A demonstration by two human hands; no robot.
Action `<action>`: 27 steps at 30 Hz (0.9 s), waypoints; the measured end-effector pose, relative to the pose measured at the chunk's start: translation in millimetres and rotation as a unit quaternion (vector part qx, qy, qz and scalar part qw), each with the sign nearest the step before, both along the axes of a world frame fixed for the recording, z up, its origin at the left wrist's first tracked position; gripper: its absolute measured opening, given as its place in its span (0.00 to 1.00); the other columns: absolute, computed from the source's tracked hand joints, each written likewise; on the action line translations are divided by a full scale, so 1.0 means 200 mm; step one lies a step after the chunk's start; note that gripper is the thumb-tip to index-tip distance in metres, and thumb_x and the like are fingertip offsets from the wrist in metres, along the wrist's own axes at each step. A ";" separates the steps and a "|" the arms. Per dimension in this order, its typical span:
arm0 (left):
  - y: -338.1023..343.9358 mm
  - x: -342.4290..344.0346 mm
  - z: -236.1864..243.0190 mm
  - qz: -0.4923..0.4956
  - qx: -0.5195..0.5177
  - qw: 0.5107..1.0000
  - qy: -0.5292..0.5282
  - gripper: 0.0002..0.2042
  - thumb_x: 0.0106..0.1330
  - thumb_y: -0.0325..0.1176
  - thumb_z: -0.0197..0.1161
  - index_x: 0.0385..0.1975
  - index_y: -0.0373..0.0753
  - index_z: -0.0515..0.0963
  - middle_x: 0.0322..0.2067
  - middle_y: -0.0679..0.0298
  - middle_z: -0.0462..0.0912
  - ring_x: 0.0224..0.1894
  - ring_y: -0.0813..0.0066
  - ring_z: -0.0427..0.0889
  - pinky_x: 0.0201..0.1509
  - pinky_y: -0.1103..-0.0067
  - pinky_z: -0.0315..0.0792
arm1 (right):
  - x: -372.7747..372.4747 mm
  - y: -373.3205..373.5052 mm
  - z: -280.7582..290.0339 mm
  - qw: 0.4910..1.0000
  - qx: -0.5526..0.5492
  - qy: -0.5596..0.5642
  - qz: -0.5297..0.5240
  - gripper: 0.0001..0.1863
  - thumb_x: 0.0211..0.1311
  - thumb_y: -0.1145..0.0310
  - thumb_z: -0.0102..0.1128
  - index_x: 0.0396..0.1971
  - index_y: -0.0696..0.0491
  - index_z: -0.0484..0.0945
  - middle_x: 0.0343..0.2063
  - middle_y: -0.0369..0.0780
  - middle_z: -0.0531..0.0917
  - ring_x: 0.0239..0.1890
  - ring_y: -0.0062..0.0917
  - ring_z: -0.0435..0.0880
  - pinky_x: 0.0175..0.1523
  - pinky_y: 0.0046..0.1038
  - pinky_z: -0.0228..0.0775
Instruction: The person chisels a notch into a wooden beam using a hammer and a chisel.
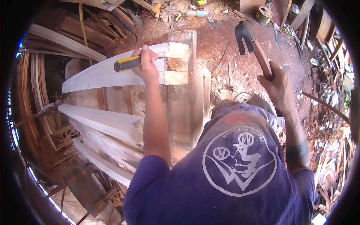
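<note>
My left hand (147, 66) is closed around a chisel (126, 63) with a yellow and black handle. The chisel lies nearly flat, its metal blade pointing right to a cut recess (177, 65) near the end of a pale wooden beam (107, 72). Rough chips and torn fibres show in the recess. Whether the tip touches the wood is hard to tell. On the right, my right hand (277, 87) grips the wooden handle of a claw hammer (263, 60). Its dark metal head is raised, apart from the chisel and the beam.
Another pale beam (101, 119) lies nearer, with more timber beside it on a wooden workbench (180, 112). Stacked boards (35, 82) line the left side. Wood scraps and litter cover the reddish floor (221, 41), with a plastic bottle (198, 14) and a round tin (264, 15) at the back.
</note>
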State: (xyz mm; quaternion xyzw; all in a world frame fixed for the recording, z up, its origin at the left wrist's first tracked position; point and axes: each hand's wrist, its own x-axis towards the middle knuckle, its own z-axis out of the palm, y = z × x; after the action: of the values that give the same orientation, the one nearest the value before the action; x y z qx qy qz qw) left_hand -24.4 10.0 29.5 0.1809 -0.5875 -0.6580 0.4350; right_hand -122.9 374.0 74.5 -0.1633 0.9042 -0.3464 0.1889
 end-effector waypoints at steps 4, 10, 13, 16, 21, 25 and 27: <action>0.05 0.04 -0.05 -0.037 -0.020 0.999 -0.001 0.16 0.69 0.25 0.57 0.20 0.42 0.60 0.14 0.68 0.64 0.17 0.80 0.63 0.24 0.77 0.60 | 0.00 0.02 -0.03 1.000 0.011 0.001 -0.004 0.14 0.57 0.65 0.62 0.37 0.60 0.76 0.25 0.52 0.80 0.27 0.43 0.81 0.38 0.40 0.70; 0.05 0.11 -0.12 -0.024 -0.122 0.991 -0.039 0.08 0.69 0.24 0.57 0.28 0.39 0.65 0.22 0.65 0.69 0.26 0.78 0.68 0.35 0.77 0.67 | 0.00 0.01 -0.01 1.000 -0.012 -0.019 0.008 0.14 0.57 0.65 0.61 0.37 0.60 0.76 0.24 0.52 0.80 0.28 0.44 0.82 0.38 0.40 0.71; 0.10 0.13 -0.13 0.008 -0.128 0.991 -0.024 0.05 0.70 0.24 0.56 0.35 0.37 0.67 0.29 0.62 0.72 0.32 0.76 0.71 0.43 0.75 0.69 | 0.00 0.01 -0.02 0.999 -0.007 -0.032 0.010 0.14 0.57 0.66 0.61 0.38 0.60 0.77 0.24 0.53 0.81 0.29 0.45 0.83 0.39 0.41 0.72; 0.17 0.13 -0.12 0.051 -0.125 0.991 -0.001 0.05 0.71 0.25 0.57 0.37 0.36 0.67 0.33 0.60 0.74 0.34 0.74 0.73 0.47 0.74 0.70 | -0.01 0.00 -0.02 0.999 0.000 -0.043 0.007 0.14 0.57 0.66 0.61 0.39 0.60 0.77 0.25 0.53 0.81 0.30 0.45 0.84 0.39 0.41 0.72; 0.16 0.07 -0.25 0.111 -0.139 0.983 -0.044 0.07 0.72 0.26 0.60 0.36 0.36 0.68 0.35 0.61 0.77 0.35 0.77 0.76 0.45 0.78 0.72 | -0.02 -0.02 -0.02 0.999 0.003 -0.029 0.030 0.14 0.57 0.67 0.62 0.40 0.60 0.77 0.27 0.54 0.82 0.31 0.46 0.85 0.40 0.42 0.73; 0.13 0.03 -0.28 0.063 -0.092 0.993 -0.037 0.10 0.66 0.24 0.67 0.38 0.35 0.71 0.34 0.67 0.77 0.37 0.82 0.74 0.46 0.82 0.70 | -0.01 -0.11 0.03 0.997 -0.044 0.004 0.058 0.10 0.59 0.71 0.60 0.39 0.59 0.78 0.27 0.54 0.83 0.32 0.48 0.86 0.40 0.44 0.75; 0.05 0.05 -0.30 0.054 -0.076 0.995 -0.039 0.08 0.65 0.25 0.68 0.32 0.36 0.73 0.31 0.69 0.77 0.35 0.83 0.73 0.42 0.83 0.68 | -0.02 -0.16 0.05 0.989 -0.089 0.032 0.116 0.09 0.59 0.71 0.60 0.38 0.58 0.77 0.25 0.53 0.84 0.29 0.49 0.85 0.38 0.45 0.76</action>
State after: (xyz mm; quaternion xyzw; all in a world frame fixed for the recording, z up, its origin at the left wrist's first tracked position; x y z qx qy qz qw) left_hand -14.6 20.5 -31.2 0.2040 -0.6418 -0.5793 0.4592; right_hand -126.2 341.8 84.2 -0.2941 0.8506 -0.3955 0.1832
